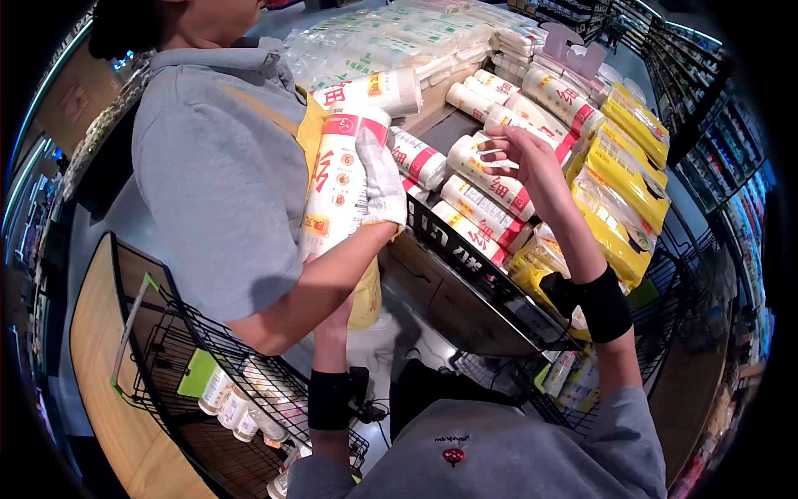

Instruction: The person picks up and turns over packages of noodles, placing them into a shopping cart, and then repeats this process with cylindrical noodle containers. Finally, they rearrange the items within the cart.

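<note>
My right hand [524, 154] is raised over the display bin, its fingers loosely bent and apart with nothing in them. Below it lie white cylindrical packs of dried noodles [490, 179] with red bands and lettering. My left forearm [330, 345] reaches up under a co-worker's bare arm, which hides the fingers, so I cannot tell what that hand holds. Just above it, the co-worker's gloved hand [381, 187] hugs a large noodle pack [341, 179] upright against the chest. Another noodle pack [391, 90] lies sideways behind that one.
Yellow packs [619, 187] line the bin's right side. Flat clear-wrapped bags [391, 41] are stacked at the back. A wire cart [187, 333] with more packs stands lower left, beside a wooden panel [108, 349]. Black signage [449, 241] edges the bin; shelves flank the aisle.
</note>
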